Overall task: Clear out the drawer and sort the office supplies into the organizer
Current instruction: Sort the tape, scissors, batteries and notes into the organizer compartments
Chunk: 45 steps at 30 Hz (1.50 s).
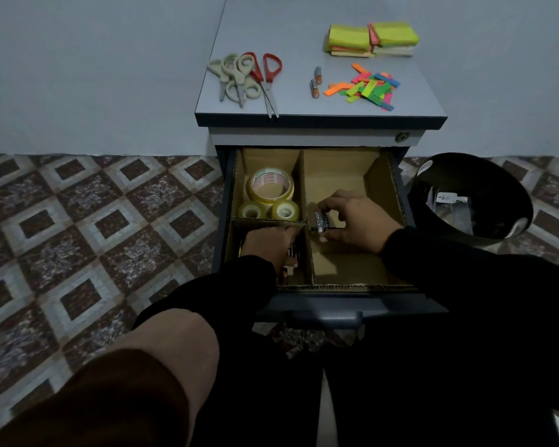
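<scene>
I am working on the batteries. My right hand [355, 221] is hovering over the big right compartment of the cardboard organizer [381, 175] that sits inside the open drawer [323, 314], and its grip is closed around a bundle of dark batteries [320, 222], the label facing up, right beside the centre divider. My left hand [268, 245] is reaching down into the small compartment at about seven o'clock in the drawer, fingers curled low among more dark batteries there; I cannot tell for sure whether that grip is holding one or only nudging them into place.

The three tape rolls [271, 195] are already sitting in the compartment at eleven o'clock. On the cabinet's counter [291, 33], well apart from the drawer, things are still waiting: the scissors [246, 79] at ten o'clock, two loose batteries [316, 82] near the middle, the coloured page flags [367, 87] just beside them at three o'clock, and the sticky note pads [371, 38] at one o'clock. A black bin [471, 201] is standing on the floor to the right.

Judging from this, the sorting is partly done. The next move is calling for me to carry the bundle across the divider and set it down with the others on the left, keeping it level so none are slipping out, then to be fetching the two loose ones from above.
</scene>
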Each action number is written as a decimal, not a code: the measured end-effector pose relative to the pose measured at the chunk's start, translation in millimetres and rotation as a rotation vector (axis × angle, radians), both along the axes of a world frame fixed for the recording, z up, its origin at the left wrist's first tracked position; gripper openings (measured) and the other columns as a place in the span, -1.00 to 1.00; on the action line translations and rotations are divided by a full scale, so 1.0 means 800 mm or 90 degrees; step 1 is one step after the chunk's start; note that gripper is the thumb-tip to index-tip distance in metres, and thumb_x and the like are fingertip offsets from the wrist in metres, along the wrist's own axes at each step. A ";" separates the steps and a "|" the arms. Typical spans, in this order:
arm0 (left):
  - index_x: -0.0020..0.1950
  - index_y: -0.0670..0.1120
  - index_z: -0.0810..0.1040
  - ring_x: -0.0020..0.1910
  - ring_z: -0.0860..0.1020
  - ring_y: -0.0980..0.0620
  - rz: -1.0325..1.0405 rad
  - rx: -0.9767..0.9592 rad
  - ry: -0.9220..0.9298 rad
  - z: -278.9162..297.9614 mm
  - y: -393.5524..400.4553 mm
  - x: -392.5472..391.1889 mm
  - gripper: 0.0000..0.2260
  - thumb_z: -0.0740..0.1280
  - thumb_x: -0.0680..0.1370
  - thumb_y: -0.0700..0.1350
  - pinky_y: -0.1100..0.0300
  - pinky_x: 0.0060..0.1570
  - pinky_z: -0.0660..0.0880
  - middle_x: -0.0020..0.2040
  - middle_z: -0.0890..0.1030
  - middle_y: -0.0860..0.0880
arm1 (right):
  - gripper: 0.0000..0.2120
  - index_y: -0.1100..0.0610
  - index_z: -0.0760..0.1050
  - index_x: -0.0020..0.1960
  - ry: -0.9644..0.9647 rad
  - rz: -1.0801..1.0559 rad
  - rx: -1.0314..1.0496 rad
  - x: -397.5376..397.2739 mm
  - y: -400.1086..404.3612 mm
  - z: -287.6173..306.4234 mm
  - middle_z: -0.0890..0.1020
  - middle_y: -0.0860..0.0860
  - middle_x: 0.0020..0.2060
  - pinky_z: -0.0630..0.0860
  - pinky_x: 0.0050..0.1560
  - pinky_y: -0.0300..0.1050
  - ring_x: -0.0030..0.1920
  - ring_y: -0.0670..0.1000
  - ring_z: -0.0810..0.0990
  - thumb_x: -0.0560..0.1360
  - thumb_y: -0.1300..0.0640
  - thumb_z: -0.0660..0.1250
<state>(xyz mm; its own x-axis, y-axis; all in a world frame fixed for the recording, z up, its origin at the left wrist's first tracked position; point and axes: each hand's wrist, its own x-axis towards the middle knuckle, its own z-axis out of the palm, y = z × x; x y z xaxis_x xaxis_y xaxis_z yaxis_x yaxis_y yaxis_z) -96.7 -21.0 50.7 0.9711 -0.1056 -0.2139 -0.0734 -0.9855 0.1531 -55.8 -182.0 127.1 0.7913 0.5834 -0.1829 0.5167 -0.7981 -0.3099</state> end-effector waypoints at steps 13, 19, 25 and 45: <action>0.23 -0.02 0.50 0.13 0.54 -0.03 0.133 -0.226 -0.015 0.032 0.009 -0.029 -0.66 0.42 0.47 -0.05 0.13 0.10 0.45 0.14 0.59 -0.01 | -0.51 0.06 0.39 0.33 -0.011 0.022 -0.002 -0.018 0.007 0.017 0.45 0.03 0.21 0.26 0.03 -0.26 0.16 0.01 0.42 0.44 0.07 0.41; 0.09 -0.18 0.60 -0.15 0.58 0.00 0.286 -0.649 -0.070 0.056 0.011 -0.066 -0.75 0.45 0.43 -0.27 0.12 -0.02 0.54 -0.17 0.62 -0.09 | -0.54 0.08 0.41 0.31 -0.025 0.040 0.017 -0.042 0.020 0.021 0.45 0.03 0.20 0.33 0.12 -0.20 0.19 0.01 0.41 0.43 0.08 0.41; -0.16 -0.13 0.57 -0.35 0.46 0.07 0.386 -0.767 0.087 0.077 0.018 -0.075 -0.95 0.37 0.51 -0.20 0.29 -0.42 0.42 -0.26 0.58 -0.06 | -0.53 0.05 0.41 0.31 -0.042 0.049 0.029 -0.067 0.030 0.018 0.42 0.04 0.21 0.39 0.25 -0.07 0.24 0.04 0.40 0.43 0.09 0.41; -0.24 -0.12 0.39 -0.43 0.49 -0.04 0.521 -0.694 0.169 0.044 0.019 -0.029 -0.78 0.37 0.48 -0.34 0.21 -0.48 0.50 -0.28 0.54 -0.14 | -0.57 0.05 0.48 0.25 -0.038 0.021 0.048 -0.045 0.022 -0.010 0.43 0.06 0.16 0.39 0.15 -0.10 0.19 0.05 0.41 0.41 0.09 0.44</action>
<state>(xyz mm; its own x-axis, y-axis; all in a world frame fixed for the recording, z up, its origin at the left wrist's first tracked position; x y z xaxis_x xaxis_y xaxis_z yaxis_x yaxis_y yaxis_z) -120.1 -5.9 85.7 0.7807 0.2360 -0.5787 0.6129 -0.1085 0.7827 -91.5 -164.6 119.4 0.7793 0.6201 -0.0905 0.5624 -0.7556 -0.3358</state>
